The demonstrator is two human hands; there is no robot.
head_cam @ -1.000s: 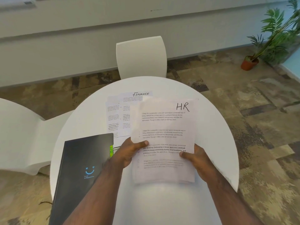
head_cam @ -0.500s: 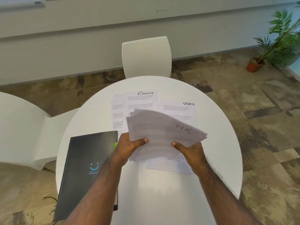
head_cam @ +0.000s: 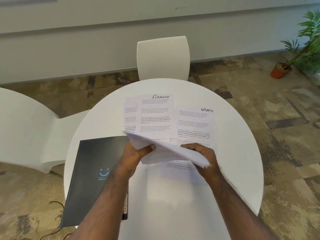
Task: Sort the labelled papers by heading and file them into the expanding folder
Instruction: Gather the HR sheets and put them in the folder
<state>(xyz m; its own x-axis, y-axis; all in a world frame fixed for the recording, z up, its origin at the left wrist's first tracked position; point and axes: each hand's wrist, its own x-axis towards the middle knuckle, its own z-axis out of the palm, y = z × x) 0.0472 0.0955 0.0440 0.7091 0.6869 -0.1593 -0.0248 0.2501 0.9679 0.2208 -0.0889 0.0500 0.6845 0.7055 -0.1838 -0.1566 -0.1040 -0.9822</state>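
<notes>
Both hands hold one stack of papers above the round white table. My left hand grips its left edge with the thumb on top. My right hand clasps its right edge. The stack is tilted almost flat and blurred; its heading is not readable. A pile headed FINANCE lies flat at the table's far middle. A sheet headed SPORTS lies to its right, partly under the held stack. The black expanding folder with a blue smiley lies closed at the table's left edge, under my left forearm.
A white chair stands behind the table, another white chair at the left. A potted plant is on the patterned carpet at the far right. A thin black cable runs on the floor below the folder.
The stack headed HR, upright and readable a second ago, has tipped down and forward to nearly flat and moved left. The SPORTS sheet has come into view behind it.
</notes>
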